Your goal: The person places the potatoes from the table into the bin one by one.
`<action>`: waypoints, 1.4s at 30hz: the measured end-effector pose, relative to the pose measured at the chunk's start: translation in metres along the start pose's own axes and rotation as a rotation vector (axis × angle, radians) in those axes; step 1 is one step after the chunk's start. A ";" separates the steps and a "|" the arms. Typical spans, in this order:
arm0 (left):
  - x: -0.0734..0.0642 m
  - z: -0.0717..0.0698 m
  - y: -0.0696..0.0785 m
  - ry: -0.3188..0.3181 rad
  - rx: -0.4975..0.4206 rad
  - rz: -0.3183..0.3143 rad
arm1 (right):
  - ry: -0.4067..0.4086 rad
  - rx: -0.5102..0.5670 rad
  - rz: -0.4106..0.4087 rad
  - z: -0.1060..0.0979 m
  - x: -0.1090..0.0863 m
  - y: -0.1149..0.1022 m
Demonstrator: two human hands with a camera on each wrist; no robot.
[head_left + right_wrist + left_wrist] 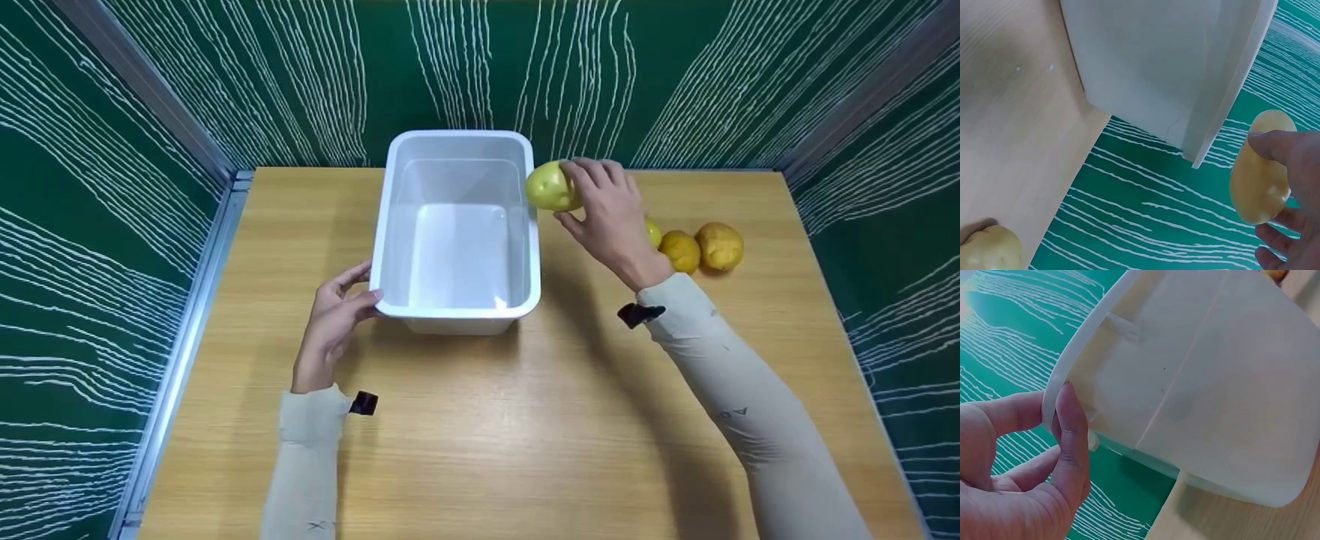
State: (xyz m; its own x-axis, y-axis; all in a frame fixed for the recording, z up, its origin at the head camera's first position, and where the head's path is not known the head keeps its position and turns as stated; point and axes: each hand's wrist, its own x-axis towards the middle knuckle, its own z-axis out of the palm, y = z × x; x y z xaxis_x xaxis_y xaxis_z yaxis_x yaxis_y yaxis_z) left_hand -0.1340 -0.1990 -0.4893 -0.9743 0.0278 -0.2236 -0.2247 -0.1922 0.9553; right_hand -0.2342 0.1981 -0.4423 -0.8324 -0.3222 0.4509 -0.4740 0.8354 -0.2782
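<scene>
A deep white plastic bin stands upright at the back of the table. My left hand pinches its rim at the near left corner, with the thumb and fingers on either side of the lip in the left wrist view. My right hand grips a smooth yellow potato, held up right beside the bin's right rim. In the right wrist view the potato sits between thumb and fingers, a little apart from the bin wall. Inside, the bin shows only its bare floor.
On the table's right side lie two brownish-yellow potatoes close together, and a yellower one partly hidden behind my right wrist. Green panels with white wavy lines enclose the back and both sides of the wooden table.
</scene>
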 end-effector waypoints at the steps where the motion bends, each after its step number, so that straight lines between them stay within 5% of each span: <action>1: 0.000 0.000 0.000 0.000 0.000 -0.004 | -0.003 0.000 -0.004 0.001 0.002 -0.001; 25: 0.002 0.000 0.000 0.016 -0.035 -0.041 | -0.122 -0.009 -0.094 0.017 0.040 -0.036; 42: 0.001 0.001 -0.001 0.023 -0.034 -0.031 | -0.240 -0.018 -0.087 0.026 0.063 -0.057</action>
State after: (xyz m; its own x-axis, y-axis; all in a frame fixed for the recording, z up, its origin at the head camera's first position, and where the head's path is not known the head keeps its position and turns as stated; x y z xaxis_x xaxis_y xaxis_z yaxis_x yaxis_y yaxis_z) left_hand -0.1350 -0.1978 -0.4901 -0.9661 0.0117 -0.2578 -0.2537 -0.2250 0.9407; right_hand -0.2675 0.1182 -0.4201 -0.8340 -0.4880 0.2576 -0.5436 0.8069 -0.2313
